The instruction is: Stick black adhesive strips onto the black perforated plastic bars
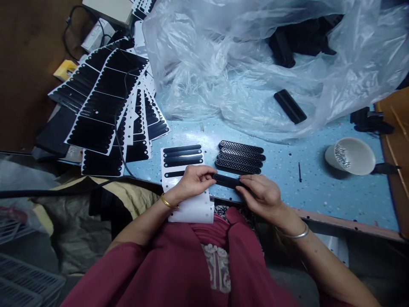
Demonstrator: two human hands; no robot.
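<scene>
Two bare hands grip one long, narrow black piece with rounded ends (227, 181) at the near edge of the speckled light-blue tabletop (277, 185). The left hand (194, 182) pinches its left end between thumb and fingers; the right hand (262, 192) closes thumb and fingers on its right end. Just beyond the piece lie four black, perforated, elongated parts with rounded ends (241, 157), side by side. Near the left hand, a white backing sheet with black strip stickers (182, 161) hangs over the table edge. Many white sheets of black stickers (108, 100) overlap at the far left. A crumpled clear plastic bag (204, 64) spreads across the back, with a ridged black bar (290, 106) on it. To the right stands a round white cup holding small silvery pieces (359, 156).
</scene>
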